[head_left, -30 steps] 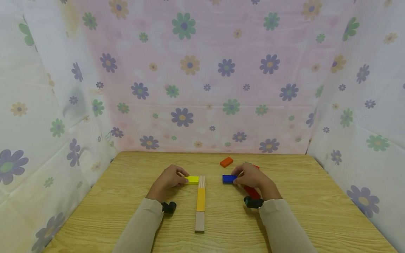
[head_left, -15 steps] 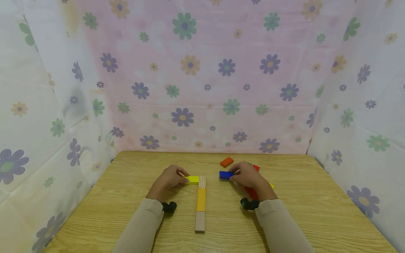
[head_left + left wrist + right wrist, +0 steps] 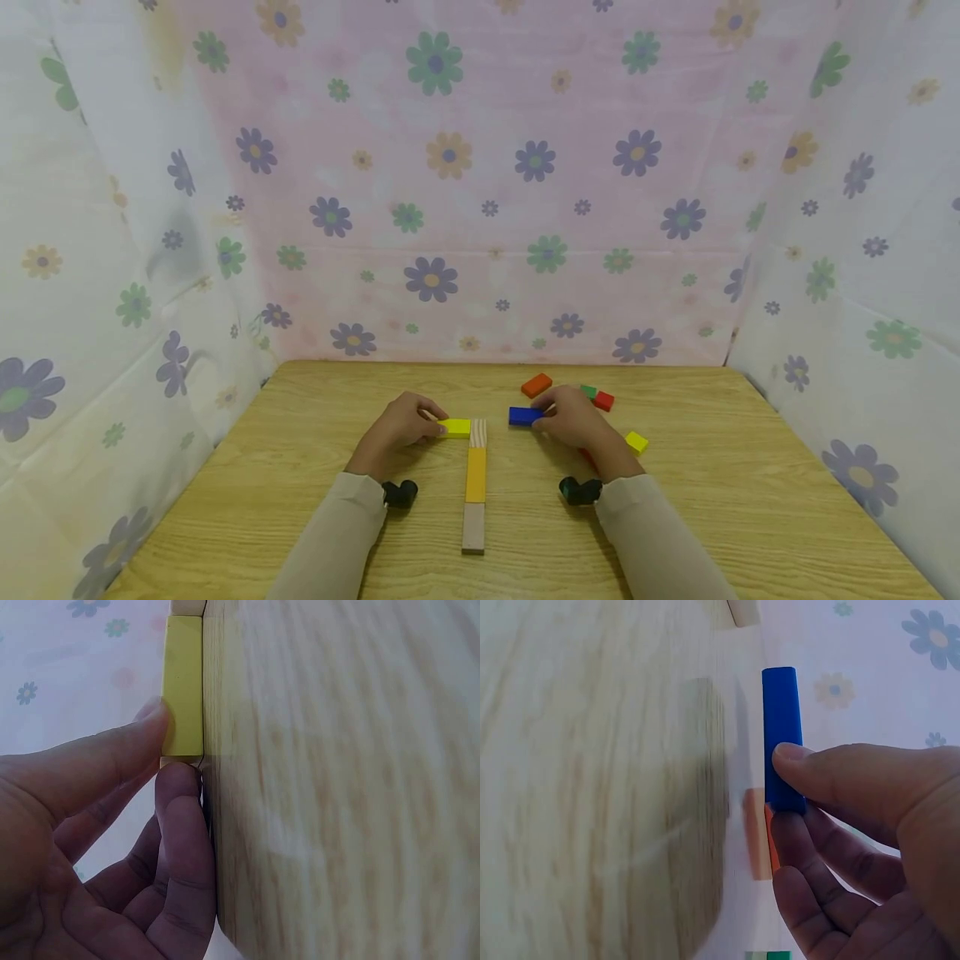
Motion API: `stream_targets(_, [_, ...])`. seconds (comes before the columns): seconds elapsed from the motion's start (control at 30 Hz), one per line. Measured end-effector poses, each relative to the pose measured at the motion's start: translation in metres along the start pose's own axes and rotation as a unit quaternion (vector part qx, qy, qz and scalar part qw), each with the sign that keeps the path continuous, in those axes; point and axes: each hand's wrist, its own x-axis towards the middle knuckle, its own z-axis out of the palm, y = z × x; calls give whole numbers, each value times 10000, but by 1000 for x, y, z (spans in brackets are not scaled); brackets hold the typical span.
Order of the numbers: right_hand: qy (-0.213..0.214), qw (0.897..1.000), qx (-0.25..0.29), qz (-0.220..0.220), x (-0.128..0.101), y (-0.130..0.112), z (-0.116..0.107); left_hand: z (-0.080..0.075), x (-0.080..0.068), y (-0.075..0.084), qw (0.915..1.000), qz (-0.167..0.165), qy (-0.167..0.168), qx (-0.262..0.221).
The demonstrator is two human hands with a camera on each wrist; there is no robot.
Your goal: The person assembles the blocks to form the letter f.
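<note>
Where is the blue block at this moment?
In the head view, the blue block is pinched in the right hand, right of the plain wooden block, just in front of the orange block.

the table (image 3: 300, 500) is pale wood with wavy grain lines. the blue block (image 3: 524, 415) and yellow block (image 3: 455, 427) on it look painted, smooth and matt. behind the table hangs thin flowery cloth (image 3: 480, 208).

The right hand (image 3: 870, 847) pinches a blue block (image 3: 781, 727) between thumb and fingers, holding it lifted off the wooden table (image 3: 592, 787). An orange block (image 3: 757, 840) lies blurred beyond it, with floral cloth (image 3: 885, 660) behind.
</note>
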Motion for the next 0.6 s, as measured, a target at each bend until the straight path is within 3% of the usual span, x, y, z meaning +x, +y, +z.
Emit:
stream_targets(0.33, [-165,9997,119,144,1,-8,12,0,-1,1,10000,52,-5,2])
stream_targets(0.6, [-244,9997,-10,-54,2,-13,18,0,-3,1,9999,114,-16,-40])
